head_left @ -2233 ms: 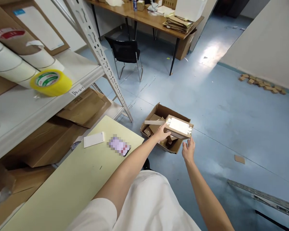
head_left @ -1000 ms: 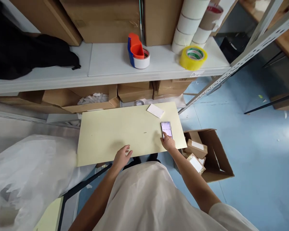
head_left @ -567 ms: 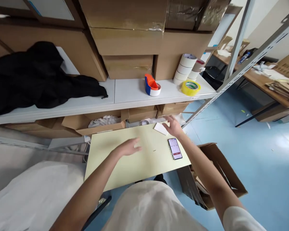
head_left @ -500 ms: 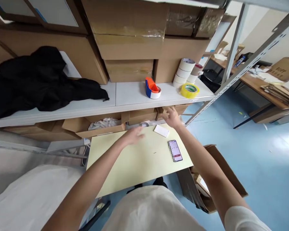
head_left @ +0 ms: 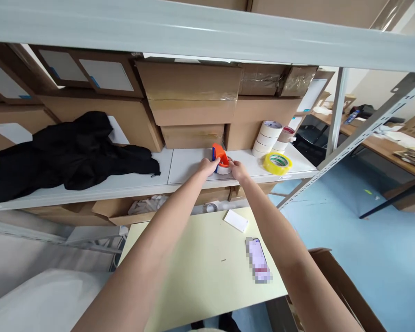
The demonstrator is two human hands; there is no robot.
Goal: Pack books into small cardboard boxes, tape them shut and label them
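An orange and blue tape dispenser (head_left: pixel 220 154) with a roll of white tape sits on the grey shelf (head_left: pixel 190 169). My left hand (head_left: pixel 208 166) is closed on its left side, thumb against the orange part. From the right, my right hand (head_left: pixel 239 170) grips the tape roll end of the dispenser with the fingers. Part of the dispenser is hidden behind my fingers. To its right are a yellow-edged tape roll (head_left: pixel 277 163) lying flat and a stack of white tape rolls (head_left: pixel 266 138).
Cardboard boxes (head_left: pixel 193 113) line the back of the shelf, and a black cloth (head_left: pixel 79 154) lies at left. Below, a pale table (head_left: pixel 197 263) bears a white box (head_left: pixel 236 220) and a phone (head_left: pixel 258 258). An open carton (head_left: pixel 342 286) stands on the floor at right.
Both hands have moved from above the table up and forward to the shelf and taken hold of the tape dispenser. The camera view has tilted upward.
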